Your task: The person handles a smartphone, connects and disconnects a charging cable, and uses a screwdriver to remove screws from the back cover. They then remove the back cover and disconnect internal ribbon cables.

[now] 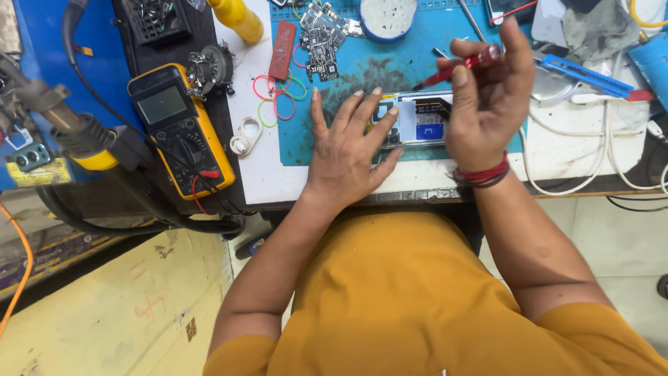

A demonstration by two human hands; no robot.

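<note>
Right hand point(487, 115): fingers closed around a red-handled screwdriver point(463, 65), raised above the bench with the tip pointing left. Left hand point(348, 150): grasping nothing, fingers spread flat, pressing on the left end of an opened phone point(421, 120). The phone lies on a blue work mat point(369, 66) near the bench's front edge. A yellow multimeter point(177, 129) sits well apart to the left, beside coloured rubber bands point(278, 97).

An opened phone point(417, 118) lies on a work mat point(299, 150) on the counter point(257, 174). Left of the mat lie rubber bands point(278, 97), and farther left a multimeter point(179, 129). Circuit boards point(321, 38) lie at the mat's far edge, cables point(591, 150) to its right.
</note>
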